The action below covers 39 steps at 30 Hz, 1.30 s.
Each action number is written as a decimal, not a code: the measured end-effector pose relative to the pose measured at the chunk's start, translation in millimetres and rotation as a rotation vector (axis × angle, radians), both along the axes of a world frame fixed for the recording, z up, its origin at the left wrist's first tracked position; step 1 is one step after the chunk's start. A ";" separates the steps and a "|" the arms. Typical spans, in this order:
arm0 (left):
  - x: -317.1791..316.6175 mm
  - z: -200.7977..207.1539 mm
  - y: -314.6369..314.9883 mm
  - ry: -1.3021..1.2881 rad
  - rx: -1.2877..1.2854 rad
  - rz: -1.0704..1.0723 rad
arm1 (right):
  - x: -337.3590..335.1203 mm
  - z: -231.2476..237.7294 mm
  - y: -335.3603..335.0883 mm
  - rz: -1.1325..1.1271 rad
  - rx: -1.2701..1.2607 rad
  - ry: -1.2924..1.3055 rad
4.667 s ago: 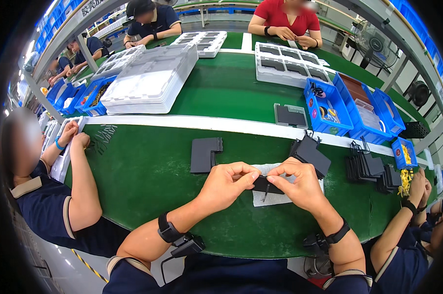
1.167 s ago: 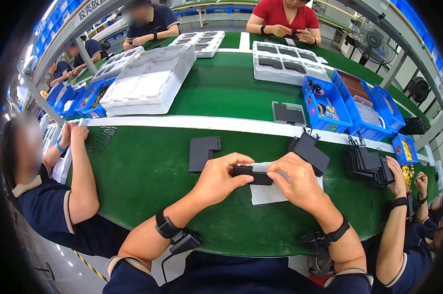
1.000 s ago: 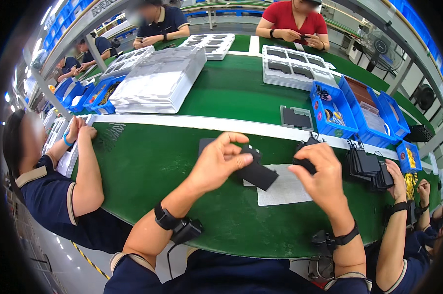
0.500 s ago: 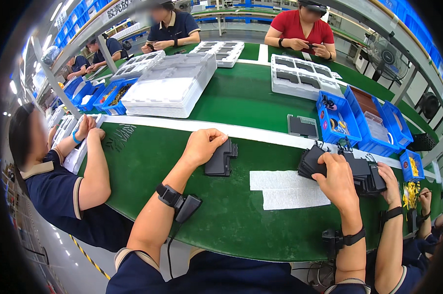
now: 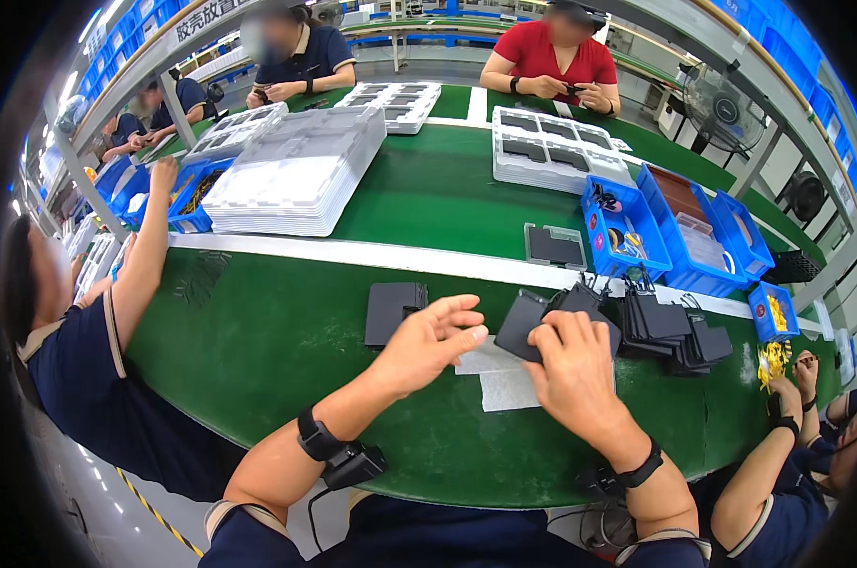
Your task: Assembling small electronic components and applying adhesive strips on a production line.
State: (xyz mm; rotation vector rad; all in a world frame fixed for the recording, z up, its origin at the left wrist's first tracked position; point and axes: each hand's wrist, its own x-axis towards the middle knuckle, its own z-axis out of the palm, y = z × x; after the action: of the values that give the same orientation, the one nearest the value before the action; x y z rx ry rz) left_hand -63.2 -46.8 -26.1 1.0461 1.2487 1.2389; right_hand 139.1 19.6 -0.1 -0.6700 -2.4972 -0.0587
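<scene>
so, right hand (image 5: 577, 379) seemingly gripped black part (image 5: 520, 324), contact partly hidden; left hand (image 5: 424, 348) hung loosely spread, empty, beside white sheet (image 5: 507, 391).

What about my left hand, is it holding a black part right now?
No, the left hand is open and empty, while the right hand grips a black part.

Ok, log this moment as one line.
left hand: open, empty | right hand: gripping flat black part | white sheet: on green table | blue bins: beyond
</scene>
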 end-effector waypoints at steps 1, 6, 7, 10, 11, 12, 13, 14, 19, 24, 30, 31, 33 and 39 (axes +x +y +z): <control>3.9 -2.2 0.2 -0.032 -0.022 -0.014 | -1.4 -2.2 -2.6 0.019 -0.010 -0.002; 4.7 -8.1 -2.4 -0.051 -0.086 -0.024 | 1.3 3.7 -0.1 -0.103 -0.018 -0.018; 4.2 -8.2 -2.2 -0.055 -0.083 -0.031 | 0.9 2.8 3.9 -0.135 0.021 0.026; 5.1 -9.0 -0.8 -0.102 -0.043 0.030 | -4.2 2.1 -2.4 0.040 0.032 0.083; 4.7 -8.1 0.3 -0.104 -0.041 0.023 | -8.5 -2.8 -5.9 0.086 0.033 0.056; 3.1 -6.5 -1.0 -0.099 -0.033 0.015 | -12.3 -9.4 -7.9 0.145 0.021 0.029; 2.3 -5.2 -2.0 -0.093 -0.026 0.009 | -14.3 -13.7 -8.9 0.206 0.007 0.003; 4.1 -4.2 -1.8 -0.090 -0.010 0.019 | -12.8 -14.1 -8.6 0.205 0.004 0.004; 10.6 -16.8 -3.6 -0.138 0.025 -0.006 | -5.4 -17.9 6.6 0.191 -0.300 0.317; 15.8 -12.1 -10.0 -0.051 0.019 -0.040 | -11.8 -12.4 5.5 0.076 -1.012 0.661; 19.3 -9.5 -11.8 0.051 0.060 -0.042 | -11.9 -13.0 4.2 0.167 -1.213 0.835; 19.5 -8.9 -11.7 0.079 0.066 -0.029 | -10.9 -11.3 3.9 0.167 -1.233 0.818; 20.4 -10.4 -10.9 0.038 0.087 0.005 | -9.5 -10.0 3.9 0.169 -1.259 0.801; 18.3 -13.8 -8.7 -0.078 0.097 0.032 | -9.0 -8.6 2.1 0.170 -1.278 0.723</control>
State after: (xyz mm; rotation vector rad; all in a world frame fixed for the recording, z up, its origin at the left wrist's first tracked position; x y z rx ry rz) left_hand -44.8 -55.5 -39.9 1.0408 1.1593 1.3635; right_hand 130.1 21.7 -8.7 -0.7172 -1.6144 1.6152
